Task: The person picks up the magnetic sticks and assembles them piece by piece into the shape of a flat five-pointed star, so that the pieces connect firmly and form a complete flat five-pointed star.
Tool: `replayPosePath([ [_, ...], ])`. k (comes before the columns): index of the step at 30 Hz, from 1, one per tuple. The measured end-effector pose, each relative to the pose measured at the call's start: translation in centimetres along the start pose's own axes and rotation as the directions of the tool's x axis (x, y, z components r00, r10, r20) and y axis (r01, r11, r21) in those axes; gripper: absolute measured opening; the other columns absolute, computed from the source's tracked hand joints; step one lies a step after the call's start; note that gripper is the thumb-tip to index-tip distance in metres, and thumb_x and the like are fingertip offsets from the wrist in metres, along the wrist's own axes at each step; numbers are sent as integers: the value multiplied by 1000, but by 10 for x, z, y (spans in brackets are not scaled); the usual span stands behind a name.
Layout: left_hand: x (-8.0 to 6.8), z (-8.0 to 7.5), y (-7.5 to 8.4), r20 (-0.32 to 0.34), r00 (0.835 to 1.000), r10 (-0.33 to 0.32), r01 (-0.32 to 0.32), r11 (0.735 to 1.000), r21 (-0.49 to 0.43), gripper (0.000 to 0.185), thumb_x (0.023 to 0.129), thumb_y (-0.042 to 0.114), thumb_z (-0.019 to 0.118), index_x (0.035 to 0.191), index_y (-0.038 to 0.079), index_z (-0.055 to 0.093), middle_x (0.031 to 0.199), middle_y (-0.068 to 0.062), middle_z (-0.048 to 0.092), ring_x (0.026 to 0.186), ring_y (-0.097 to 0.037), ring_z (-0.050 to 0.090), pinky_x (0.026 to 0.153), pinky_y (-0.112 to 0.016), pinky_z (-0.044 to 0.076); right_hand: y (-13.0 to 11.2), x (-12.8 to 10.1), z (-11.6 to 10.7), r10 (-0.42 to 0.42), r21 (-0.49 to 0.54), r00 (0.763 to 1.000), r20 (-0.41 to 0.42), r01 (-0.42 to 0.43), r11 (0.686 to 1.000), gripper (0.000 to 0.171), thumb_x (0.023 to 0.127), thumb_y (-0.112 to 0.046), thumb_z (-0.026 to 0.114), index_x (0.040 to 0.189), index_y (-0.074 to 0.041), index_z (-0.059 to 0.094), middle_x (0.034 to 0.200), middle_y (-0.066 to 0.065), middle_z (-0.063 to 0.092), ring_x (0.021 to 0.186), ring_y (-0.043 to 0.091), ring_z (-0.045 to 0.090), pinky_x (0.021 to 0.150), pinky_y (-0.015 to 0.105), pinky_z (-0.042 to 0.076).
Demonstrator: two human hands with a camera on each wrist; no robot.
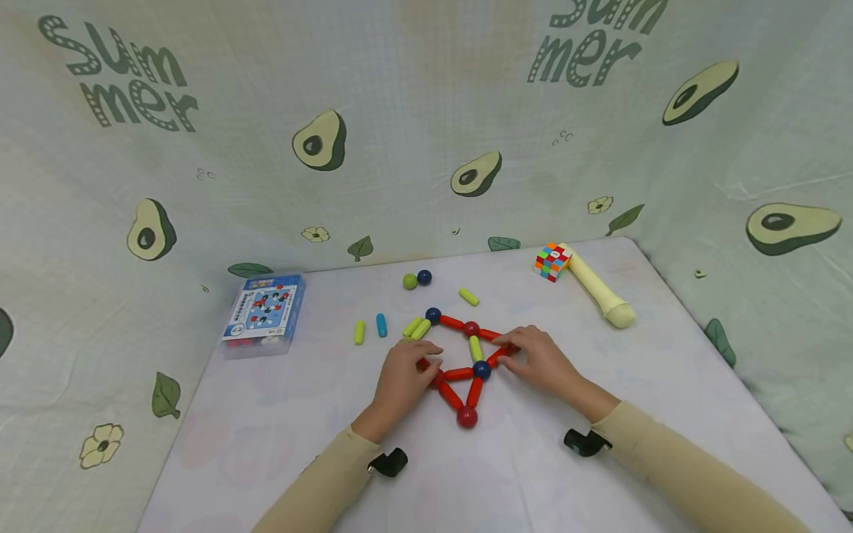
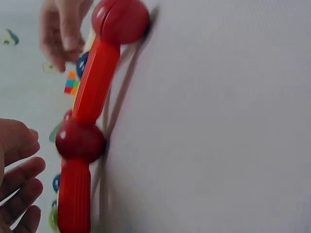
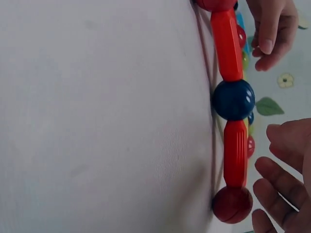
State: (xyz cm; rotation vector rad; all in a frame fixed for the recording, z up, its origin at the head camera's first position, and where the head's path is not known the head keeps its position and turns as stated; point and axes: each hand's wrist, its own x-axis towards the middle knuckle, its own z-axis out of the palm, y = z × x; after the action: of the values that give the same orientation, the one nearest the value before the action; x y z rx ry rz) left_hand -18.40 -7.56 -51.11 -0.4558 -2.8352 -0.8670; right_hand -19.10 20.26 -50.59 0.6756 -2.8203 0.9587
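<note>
A flat frame of red magnetic rods (image 1: 457, 374) and balls lies on the table between both hands. Its front corner is a dark red ball (image 1: 467, 417); a blue ball (image 1: 481, 370) joins several rods near the middle. One lime rod (image 1: 475, 349) runs between that blue ball and another red ball (image 1: 471, 329). My left hand (image 1: 403, 370) is at the frame's left side, fingers spread beside a red ball (image 2: 80, 141) and rod. On the right, my right hand (image 1: 536, 359) has thumb and fingers apart around the red end ball (image 3: 232, 205); contact cannot be made out.
Loose lime rods (image 1: 413, 327), a blue rod (image 1: 381, 326), a green ball (image 1: 409, 281) and a navy ball (image 1: 424, 277) lie behind. A boxed set (image 1: 263, 314) stands at back left. At back right are a puzzle cube (image 1: 552, 262) and a pale yellow club-shaped object (image 1: 600, 290).
</note>
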Motion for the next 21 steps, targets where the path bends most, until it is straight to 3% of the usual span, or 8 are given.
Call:
replayPosePath([
  [5, 1, -12, -25, -64, 995, -70, 69, 998, -11, 24, 93, 21, 76, 117, 14, 76, 119, -1, 69, 113, -22, 60, 97, -39, 52, -14, -2, 8, -8, -14, 998, 67, 9, 1000, 32, 87, -16, 82, 118, -13, 74, 101, -2, 71, 91, 13, 62, 83, 39, 55],
  [10, 6, -16, -42, -29, 990, -137, 137, 991, -1, 29, 96, 22, 72, 123, 12, 72, 126, -5, 68, 119, -24, 61, 100, -41, 51, -23, -3, 16, 51, -57, 992, 115, -44, 997, 30, 88, -24, 82, 117, -18, 75, 97, -6, 68, 86, 9, 57, 77, 32, 53],
  [21, 4, -15, -45, 9, 986, -166, 166, 982, -93, 24, 94, 20, 75, 117, 14, 73, 110, 0, 70, 96, -15, 64, 87, -35, 56, -19, -5, 15, 113, -147, 988, 106, -97, 984, 28, 87, -26, 82, 114, -23, 75, 88, -10, 60, 80, 9, 54, 68, 28, 49],
])
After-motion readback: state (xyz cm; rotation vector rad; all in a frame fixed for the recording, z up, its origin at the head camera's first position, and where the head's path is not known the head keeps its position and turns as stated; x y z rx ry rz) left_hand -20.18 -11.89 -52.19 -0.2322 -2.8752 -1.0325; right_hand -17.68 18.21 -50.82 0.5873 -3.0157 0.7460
